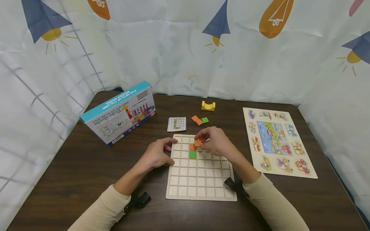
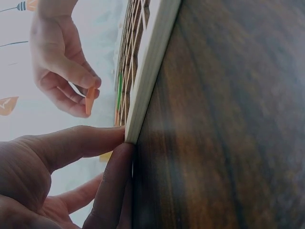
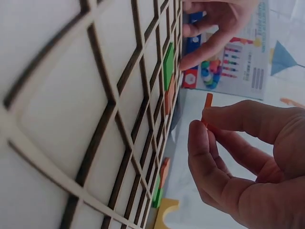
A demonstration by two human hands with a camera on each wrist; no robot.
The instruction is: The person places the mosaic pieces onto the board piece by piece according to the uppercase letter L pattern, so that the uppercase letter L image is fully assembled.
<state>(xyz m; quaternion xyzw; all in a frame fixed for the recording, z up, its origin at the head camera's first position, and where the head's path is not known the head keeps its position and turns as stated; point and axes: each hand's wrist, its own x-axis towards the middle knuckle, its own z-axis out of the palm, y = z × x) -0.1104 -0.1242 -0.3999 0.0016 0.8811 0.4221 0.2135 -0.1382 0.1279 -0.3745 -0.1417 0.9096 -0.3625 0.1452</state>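
A pale wooden grid board (image 1: pixel 196 181) lies on the table, holding one orange tile (image 1: pixel 192 147) and, directly below it, a green tile (image 1: pixel 192 154). My right hand (image 1: pixel 215 141) pinches another orange tile (image 1: pixel 198 143) just above the board, up and to the right of the placed orange one; in the right wrist view this pinched tile (image 3: pixel 208 101) stands on edge between thumb and fingers. My left hand (image 1: pixel 156 154) touches the board's left edge with spread fingers; in the left wrist view its fingertips (image 2: pixel 119 136) rest against the board's rim (image 2: pixel 143 95).
A small pattern card (image 1: pixel 177 124) lies behind the board. Beside it are loose orange tiles (image 1: pixel 195 118) and a green one (image 1: pixel 205 120), with a yellow arched block (image 1: pixel 208 106) farther back. A box (image 1: pixel 124 112) stands at the left; a picture puzzle board (image 1: pixel 277 166) lies at the right.
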